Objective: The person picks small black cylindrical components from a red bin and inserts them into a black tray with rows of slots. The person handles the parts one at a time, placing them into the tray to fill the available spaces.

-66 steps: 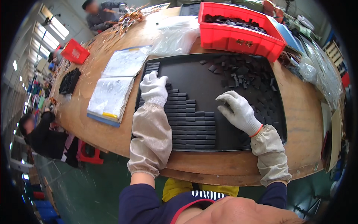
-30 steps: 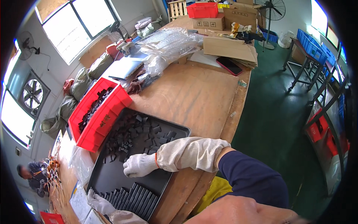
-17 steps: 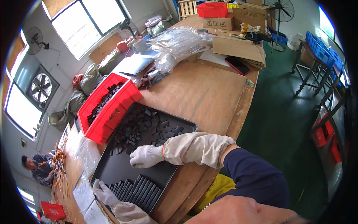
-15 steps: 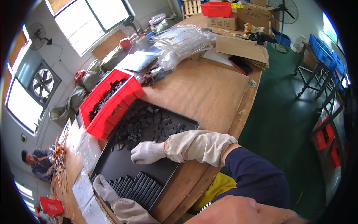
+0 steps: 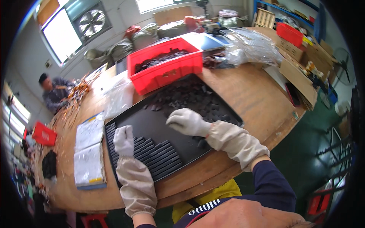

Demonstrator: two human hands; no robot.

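A large black tray (image 5: 150, 123) lies on the wooden table before me. Loose flat black pieces (image 5: 178, 97) are scattered over its far part, while stacked black pieces (image 5: 164, 157) form neat rows along its near left side. My left hand (image 5: 124, 141), in a white glove, is over the left ends of these rows with its fingers closed; what they hold, if anything, is hidden. Over the tray's middle, just short of the loose pieces, my right hand (image 5: 186, 121) has its gloved fingers curled together. Anything inside them is hidden too.
A red bin (image 5: 167, 72) of black pieces stands beyond the tray. An open booklet (image 5: 89, 152) lies to the left, near a clear plastic bag (image 5: 118, 97). Cardboard (image 5: 298, 78) and plastic wrap (image 5: 254, 45) are at the far right. Another person (image 5: 57, 93) works at far left.
The view has turned to the left, bringing the booklet and the other person further in. My left hand now shows whole, with its fingers upright over the rows; my right stays over the tray.
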